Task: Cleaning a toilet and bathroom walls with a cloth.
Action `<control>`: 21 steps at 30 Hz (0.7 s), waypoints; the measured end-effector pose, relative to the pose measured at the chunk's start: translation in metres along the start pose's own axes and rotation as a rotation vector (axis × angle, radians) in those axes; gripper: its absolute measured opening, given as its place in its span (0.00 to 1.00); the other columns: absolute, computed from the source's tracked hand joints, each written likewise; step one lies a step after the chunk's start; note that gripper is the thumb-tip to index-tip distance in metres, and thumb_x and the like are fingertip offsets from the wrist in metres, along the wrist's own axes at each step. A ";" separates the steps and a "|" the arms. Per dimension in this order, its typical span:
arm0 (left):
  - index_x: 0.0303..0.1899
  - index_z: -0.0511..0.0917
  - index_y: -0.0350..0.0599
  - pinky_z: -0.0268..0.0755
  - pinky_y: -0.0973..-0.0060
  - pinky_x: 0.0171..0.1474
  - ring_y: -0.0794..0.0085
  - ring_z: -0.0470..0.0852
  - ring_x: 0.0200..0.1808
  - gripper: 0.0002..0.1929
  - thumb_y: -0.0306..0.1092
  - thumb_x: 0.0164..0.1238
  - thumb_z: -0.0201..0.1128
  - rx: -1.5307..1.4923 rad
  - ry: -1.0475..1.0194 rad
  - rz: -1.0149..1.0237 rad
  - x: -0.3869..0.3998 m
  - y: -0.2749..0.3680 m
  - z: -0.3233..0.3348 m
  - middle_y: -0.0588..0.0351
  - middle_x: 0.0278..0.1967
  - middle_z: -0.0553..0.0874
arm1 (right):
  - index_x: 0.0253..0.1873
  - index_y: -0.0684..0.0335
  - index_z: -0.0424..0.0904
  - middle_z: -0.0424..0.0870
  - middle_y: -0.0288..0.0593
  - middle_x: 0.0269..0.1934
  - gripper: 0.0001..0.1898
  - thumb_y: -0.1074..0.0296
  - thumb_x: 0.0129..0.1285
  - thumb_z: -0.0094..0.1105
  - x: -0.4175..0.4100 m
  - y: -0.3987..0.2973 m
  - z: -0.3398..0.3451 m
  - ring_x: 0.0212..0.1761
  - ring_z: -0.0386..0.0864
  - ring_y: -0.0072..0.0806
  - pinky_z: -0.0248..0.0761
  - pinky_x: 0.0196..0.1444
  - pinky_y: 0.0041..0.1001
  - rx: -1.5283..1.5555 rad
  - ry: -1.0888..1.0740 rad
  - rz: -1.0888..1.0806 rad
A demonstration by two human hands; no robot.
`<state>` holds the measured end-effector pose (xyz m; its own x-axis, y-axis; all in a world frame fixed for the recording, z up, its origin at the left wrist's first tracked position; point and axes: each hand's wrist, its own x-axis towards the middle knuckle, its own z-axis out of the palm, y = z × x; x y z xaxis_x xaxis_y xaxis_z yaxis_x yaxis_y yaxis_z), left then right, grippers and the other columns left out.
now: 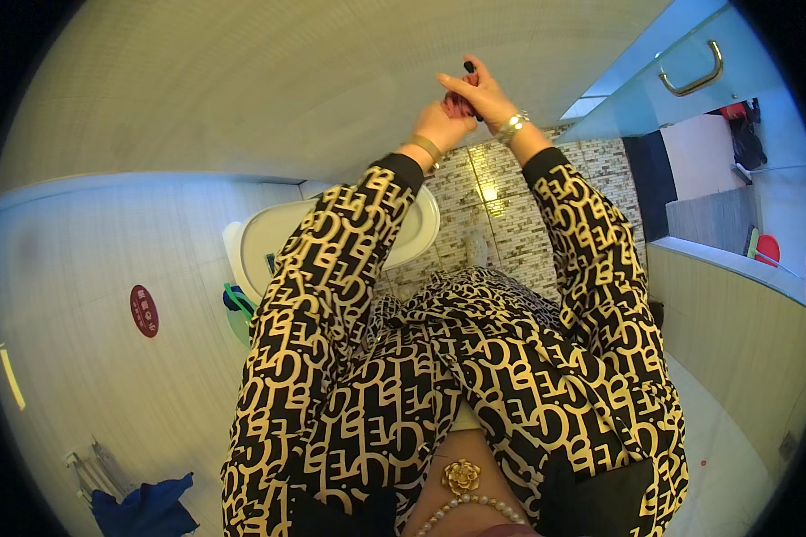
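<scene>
Both my arms reach forward, up to the beige wall (242, 87). My left hand (443, 126), with a bangle at its wrist, meets my right hand (487, 94), which wears a metal-band watch (512, 126). Between them is a small reddish-pink item (458, 104), partly hidden by fingers; I cannot tell what it is. A thin dark object (469, 66) shows at my right hand's fingers, its kind too small to tell. Below my left forearm stands a white toilet (424, 225), its tank partly covered by the patterned sleeve.
A glass door with a curved metal handle (702, 79) is at the upper right. Mosaic tile (520, 231) covers the floor. At the left wall are a green plastic item (238, 322), an oval sign with writing (144, 311) and a blue cloth (144, 507) near a rack.
</scene>
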<state>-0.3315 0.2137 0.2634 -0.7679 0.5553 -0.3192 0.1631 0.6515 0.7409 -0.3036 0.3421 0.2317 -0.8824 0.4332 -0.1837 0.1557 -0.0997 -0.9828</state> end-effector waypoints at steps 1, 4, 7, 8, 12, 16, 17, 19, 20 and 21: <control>0.41 0.80 0.37 0.71 0.69 0.25 0.67 0.79 0.23 0.18 0.42 0.56 0.69 -0.259 -0.170 -0.187 -0.003 0.015 -0.015 0.49 0.29 0.83 | 0.66 0.64 0.71 0.79 0.42 0.55 0.31 0.55 0.62 0.68 -0.008 -0.011 -0.009 0.43 0.80 0.28 0.76 0.48 0.29 0.219 -0.135 -0.071; 0.44 0.80 0.36 0.63 0.77 0.21 0.74 0.76 0.22 0.15 0.38 0.63 0.65 -0.674 -0.442 -0.265 -0.010 0.028 -0.037 0.53 0.29 0.82 | 0.64 0.68 0.73 0.74 0.45 0.62 0.28 0.59 0.64 0.66 -0.020 -0.030 -0.032 0.51 0.79 0.27 0.74 0.55 0.28 0.122 -0.336 -0.206; 0.46 0.77 0.36 0.61 0.82 0.18 0.76 0.75 0.22 0.10 0.33 0.70 0.60 -0.965 -0.705 -0.276 -0.021 0.044 -0.034 0.53 0.31 0.82 | 0.62 0.69 0.75 0.72 0.47 0.66 0.23 0.63 0.65 0.64 -0.018 -0.042 -0.049 0.55 0.78 0.27 0.74 0.56 0.28 0.203 -0.491 -0.163; 0.49 0.76 0.38 0.61 0.84 0.17 0.78 0.76 0.23 0.12 0.34 0.70 0.61 -0.999 -0.686 -0.203 -0.028 0.050 -0.030 0.53 0.32 0.82 | 0.60 0.69 0.77 0.76 0.49 0.62 0.20 0.68 0.66 0.61 -0.016 -0.042 -0.047 0.50 0.82 0.26 0.77 0.52 0.27 0.315 -0.506 -0.282; 0.49 0.75 0.39 0.58 0.85 0.13 0.80 0.73 0.19 0.11 0.34 0.70 0.61 -1.109 -0.679 -0.105 -0.037 0.052 -0.037 0.55 0.30 0.82 | 0.59 0.69 0.78 0.85 0.42 0.37 0.17 0.70 0.69 0.58 -0.026 -0.084 -0.036 0.38 0.83 0.22 0.78 0.41 0.22 0.372 -0.621 -0.266; 0.37 0.76 0.42 0.52 0.84 0.11 0.81 0.69 0.14 0.07 0.34 0.67 0.63 -0.987 -0.525 -0.174 -0.043 0.072 -0.040 0.59 0.23 0.77 | 0.57 0.68 0.80 0.73 0.29 0.24 0.16 0.65 0.71 0.58 -0.027 -0.102 -0.027 0.25 0.70 0.14 0.65 0.27 0.17 0.272 -0.509 -0.248; 0.37 0.76 0.42 0.52 0.84 0.11 0.81 0.69 0.14 0.07 0.34 0.67 0.63 -0.990 -0.523 -0.174 -0.042 0.071 -0.037 0.59 0.23 0.77 | 0.57 0.68 0.80 0.73 0.29 0.24 0.16 0.65 0.71 0.58 -0.026 -0.103 -0.024 0.25 0.70 0.14 0.65 0.27 0.17 0.270 -0.512 -0.247; 0.29 0.74 0.45 0.50 0.83 0.11 0.82 0.69 0.14 0.09 0.35 0.64 0.65 -0.796 -0.383 -0.151 -0.037 0.065 -0.033 0.62 0.19 0.74 | 0.55 0.66 0.81 0.71 0.28 0.21 0.14 0.63 0.72 0.59 -0.027 -0.107 -0.017 0.22 0.69 0.13 0.64 0.23 0.17 0.102 -0.427 -0.251; 0.29 0.74 0.45 0.50 0.83 0.11 0.82 0.69 0.14 0.09 0.35 0.64 0.65 -0.797 -0.379 -0.148 -0.035 0.061 -0.031 0.62 0.19 0.74 | 0.55 0.66 0.81 0.71 0.28 0.21 0.14 0.63 0.72 0.59 -0.026 -0.105 -0.011 0.22 0.69 0.13 0.64 0.23 0.17 0.100 -0.431 -0.253; 0.28 0.74 0.45 0.52 0.81 0.11 0.82 0.69 0.14 0.09 0.35 0.63 0.65 -0.663 -0.314 -0.141 -0.032 0.056 -0.028 0.62 0.19 0.74 | 0.53 0.65 0.82 0.70 0.28 0.19 0.14 0.62 0.71 0.59 -0.023 -0.099 -0.006 0.21 0.69 0.13 0.62 0.22 0.17 0.061 -0.365 -0.206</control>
<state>-0.3145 0.2182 0.3319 -0.5243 0.6761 -0.5177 -0.4080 0.3342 0.8496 -0.2957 0.3471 0.3333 -0.9934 0.1046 0.0463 -0.0570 -0.1018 -0.9932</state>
